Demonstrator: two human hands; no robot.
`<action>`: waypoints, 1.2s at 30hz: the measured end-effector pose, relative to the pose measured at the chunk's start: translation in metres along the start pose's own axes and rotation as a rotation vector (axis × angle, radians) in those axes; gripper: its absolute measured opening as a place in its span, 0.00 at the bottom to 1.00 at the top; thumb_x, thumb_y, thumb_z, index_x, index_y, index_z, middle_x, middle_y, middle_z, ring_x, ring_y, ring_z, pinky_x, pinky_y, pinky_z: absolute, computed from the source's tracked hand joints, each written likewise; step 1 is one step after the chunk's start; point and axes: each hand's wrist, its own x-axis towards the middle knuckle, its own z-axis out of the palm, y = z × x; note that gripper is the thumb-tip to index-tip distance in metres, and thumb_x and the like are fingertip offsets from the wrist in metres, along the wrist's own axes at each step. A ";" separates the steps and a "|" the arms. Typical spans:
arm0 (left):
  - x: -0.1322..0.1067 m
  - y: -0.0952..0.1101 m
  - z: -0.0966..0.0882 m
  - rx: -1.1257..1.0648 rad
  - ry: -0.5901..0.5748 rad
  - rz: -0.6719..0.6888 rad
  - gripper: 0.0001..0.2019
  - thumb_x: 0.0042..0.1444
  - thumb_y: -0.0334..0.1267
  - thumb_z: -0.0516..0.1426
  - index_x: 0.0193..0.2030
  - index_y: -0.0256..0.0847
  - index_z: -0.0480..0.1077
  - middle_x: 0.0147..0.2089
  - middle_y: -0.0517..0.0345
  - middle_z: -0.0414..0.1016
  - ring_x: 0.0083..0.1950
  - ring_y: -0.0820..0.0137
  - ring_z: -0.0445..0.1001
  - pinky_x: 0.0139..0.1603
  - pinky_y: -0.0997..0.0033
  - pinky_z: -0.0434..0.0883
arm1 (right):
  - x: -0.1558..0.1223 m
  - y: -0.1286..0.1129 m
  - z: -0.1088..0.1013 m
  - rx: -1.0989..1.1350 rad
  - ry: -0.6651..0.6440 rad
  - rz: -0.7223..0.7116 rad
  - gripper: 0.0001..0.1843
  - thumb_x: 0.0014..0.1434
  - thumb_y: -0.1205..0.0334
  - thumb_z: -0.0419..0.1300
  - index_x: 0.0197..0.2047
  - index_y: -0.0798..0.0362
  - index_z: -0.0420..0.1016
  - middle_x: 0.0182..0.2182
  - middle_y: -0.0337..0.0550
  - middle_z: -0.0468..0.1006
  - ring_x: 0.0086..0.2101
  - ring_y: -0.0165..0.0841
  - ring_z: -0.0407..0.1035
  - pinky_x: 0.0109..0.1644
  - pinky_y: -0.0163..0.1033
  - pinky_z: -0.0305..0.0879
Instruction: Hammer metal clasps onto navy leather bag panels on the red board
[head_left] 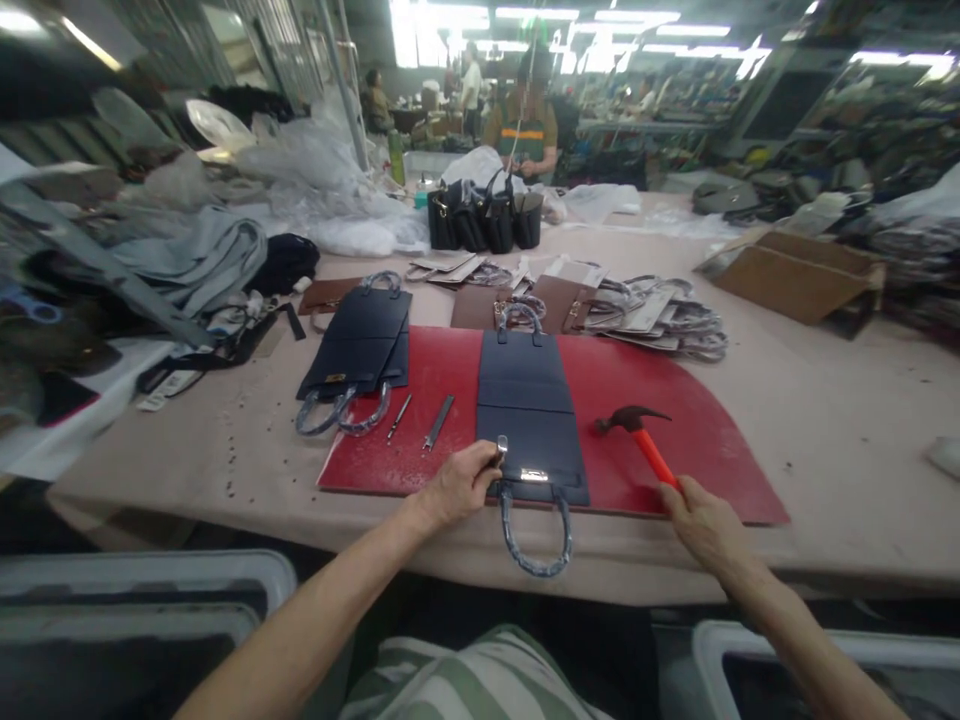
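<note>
A dark navy handbag panel (529, 375) lies flat on the red board (637, 470), its near plastic-wrapped handle (536, 570) hanging past the board's front edge. My left hand (465, 485) is closed in a pinch at the panel's left edge, around a small shiny metal piece (502, 448) whose exact kind I cannot make out. Just right of it, a silver metal plate (534, 476) sits on the panel. In my right hand (705, 525) is the orange handle of a claw hammer (651, 445), its dark head over the board's right part.
Two slim metal tools, a thin punch-like rod (400, 417) and a flat bar (439, 423), lie left of the panel. Stacked navy bag panels (356, 340) stand beyond them. Brown panels (480, 305), black bags (484, 220) and a cardboard box (799, 272) are farther back.
</note>
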 end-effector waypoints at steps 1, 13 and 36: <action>0.000 0.000 0.000 0.002 0.000 -0.003 0.05 0.61 0.28 0.54 0.41 0.39 0.69 0.44 0.49 0.75 0.47 0.63 0.75 0.52 0.63 0.73 | 0.001 0.002 0.005 -0.117 0.072 0.003 0.13 0.62 0.54 0.48 0.32 0.51 0.68 0.24 0.48 0.73 0.25 0.40 0.67 0.29 0.41 0.57; -0.005 0.007 -0.003 0.049 -0.013 0.033 0.07 0.63 0.30 0.54 0.46 0.39 0.71 0.51 0.45 0.77 0.53 0.63 0.77 0.56 0.60 0.75 | -0.078 -0.084 0.080 0.571 0.050 0.211 0.16 0.56 0.49 0.64 0.42 0.50 0.70 0.30 0.47 0.79 0.34 0.43 0.74 0.38 0.43 0.63; 0.013 0.021 -0.001 -0.493 0.353 -0.526 0.16 0.56 0.45 0.66 0.47 0.36 0.79 0.48 0.47 0.82 0.49 0.62 0.80 0.55 0.64 0.75 | -0.093 -0.112 0.097 1.637 -0.174 0.481 0.28 0.38 0.51 0.77 0.37 0.54 0.71 0.28 0.39 0.78 0.23 0.32 0.73 0.23 0.32 0.65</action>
